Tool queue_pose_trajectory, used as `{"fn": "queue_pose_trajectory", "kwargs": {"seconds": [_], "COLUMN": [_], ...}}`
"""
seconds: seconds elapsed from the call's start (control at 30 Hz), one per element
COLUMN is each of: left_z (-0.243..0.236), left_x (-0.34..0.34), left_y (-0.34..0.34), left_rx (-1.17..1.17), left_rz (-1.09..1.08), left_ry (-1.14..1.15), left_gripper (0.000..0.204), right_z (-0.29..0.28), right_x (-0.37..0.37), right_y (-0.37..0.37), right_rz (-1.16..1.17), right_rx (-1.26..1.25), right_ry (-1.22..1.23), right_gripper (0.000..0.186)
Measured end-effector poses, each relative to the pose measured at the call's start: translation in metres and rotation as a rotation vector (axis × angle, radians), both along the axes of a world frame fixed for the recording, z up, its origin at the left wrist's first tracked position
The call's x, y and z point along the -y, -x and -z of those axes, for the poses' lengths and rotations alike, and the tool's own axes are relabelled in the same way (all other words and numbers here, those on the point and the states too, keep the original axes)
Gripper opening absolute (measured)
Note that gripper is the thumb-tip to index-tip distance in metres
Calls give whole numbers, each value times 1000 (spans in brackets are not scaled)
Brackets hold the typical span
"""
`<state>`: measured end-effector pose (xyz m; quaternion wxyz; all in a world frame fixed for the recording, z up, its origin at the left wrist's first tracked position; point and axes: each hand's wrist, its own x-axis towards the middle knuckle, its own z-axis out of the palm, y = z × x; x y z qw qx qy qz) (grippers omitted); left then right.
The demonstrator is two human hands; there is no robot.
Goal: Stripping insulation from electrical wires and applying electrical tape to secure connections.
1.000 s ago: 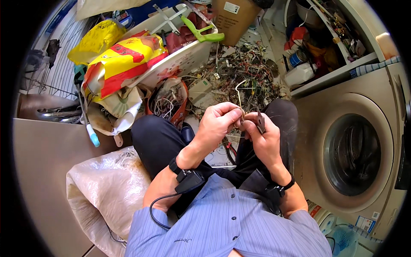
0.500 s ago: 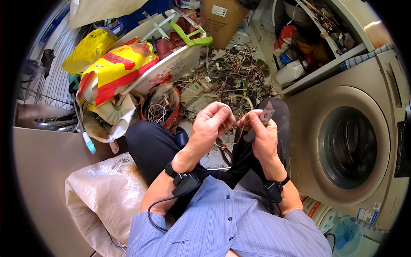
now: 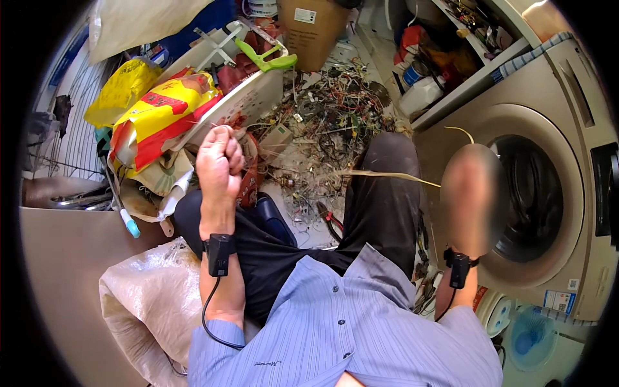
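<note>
My left hand (image 3: 220, 161) is closed in a fist over the left side, in front of the white crate. Thin reddish wire strands (image 3: 210, 123) stick out above its fingers. Far to the right, in front of the washing machine door, is my right hand (image 3: 471, 193); a blur hides its fingers. A pale yellow wire (image 3: 393, 174) stretches leftward from it over my right knee, and another bit of yellow wire (image 3: 463, 131) curls above it. On the floor between my legs lie red-handled pliers (image 3: 331, 222).
A tangled heap of wire scraps (image 3: 335, 109) covers the floor ahead. The white crate (image 3: 255, 97) holds yellow-red bags (image 3: 171, 113) and a green-handled tool (image 3: 267, 59). A cardboard box (image 3: 313, 35) stands behind. The washing machine (image 3: 574, 213) is at right, a white sack (image 3: 151, 297) at left.
My hands have swung wide apart from the middle, left hand leftward and right hand rightward. The yellow wire now trails from the right hand. The grey blade-like piece held there no longer shows.
</note>
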<state>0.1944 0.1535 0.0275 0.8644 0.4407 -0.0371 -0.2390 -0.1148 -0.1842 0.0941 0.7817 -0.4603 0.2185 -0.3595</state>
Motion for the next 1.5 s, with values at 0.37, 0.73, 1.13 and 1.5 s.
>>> {"fn": "queue_pose_trajectory", "kwargs": {"seconds": [0.37,0.73,1.13,1.5], "left_z": [-12,-44,-75,-60], "left_x": [-17,-44,-20,-23], "left_y": [-57,-76,-47,-95], "left_rx": [465,235,289,342], "left_rz": [-513,-434,-320,-425], "left_ry": [-424,-251,-179,-309], "left_gripper": [17,13,12,12], "right_z": [32,148,16,45], "right_x": [45,36,-99,-101], "right_y": [102,115,-73,-67], "right_rz": [273,76,-29,-664], "right_rx": [-905,-1048,-500,-543], "right_ry": [1173,963,1663,858], "right_gripper": [10,15,25,23]}}
